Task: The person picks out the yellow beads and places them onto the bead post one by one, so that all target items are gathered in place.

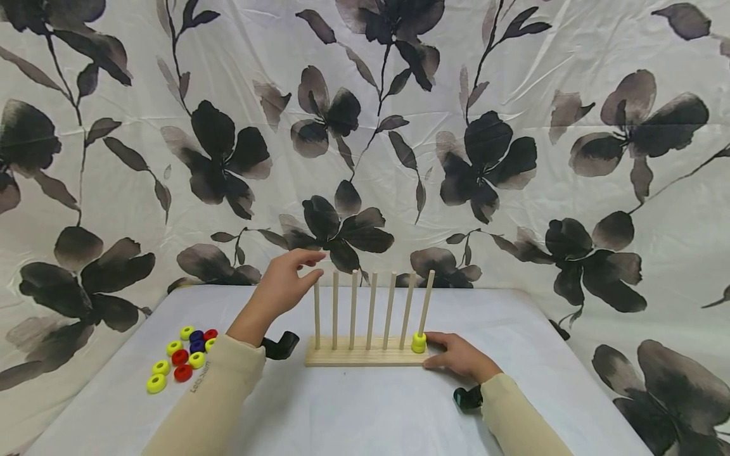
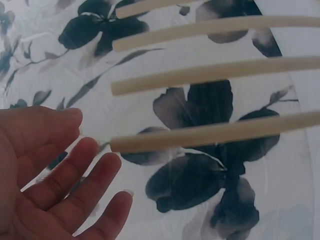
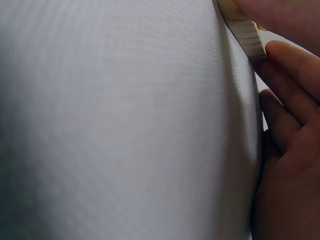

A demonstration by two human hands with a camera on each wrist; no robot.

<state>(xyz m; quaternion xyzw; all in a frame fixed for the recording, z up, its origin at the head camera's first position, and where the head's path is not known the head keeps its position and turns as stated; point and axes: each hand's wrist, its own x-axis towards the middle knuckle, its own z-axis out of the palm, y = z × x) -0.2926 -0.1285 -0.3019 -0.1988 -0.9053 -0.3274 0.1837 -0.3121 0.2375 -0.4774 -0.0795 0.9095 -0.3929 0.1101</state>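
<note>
Beige sleeve (image 1: pixel 208 399) partly hides a yellow bead (image 1: pixel 209 344), the left hand (image 1: pixel 283 283) spread, the right hand (image 1: pixel 463 356) pinching a wooden base (image 1: pixel 365 360).

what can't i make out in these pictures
Head view: one yellow bead, partly hidden by the left sleeve.
Left wrist view: lower ends of the pegs, cut off by the right edge.
Right wrist view: most of the wooden base, cut off by the top edge.

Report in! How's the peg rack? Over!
Left hand near leftmost peg, holding nothing. Right hand grips rack at right end. Yellow beads on rightmost peg. Loose beads off left, not blocking rack.
</note>
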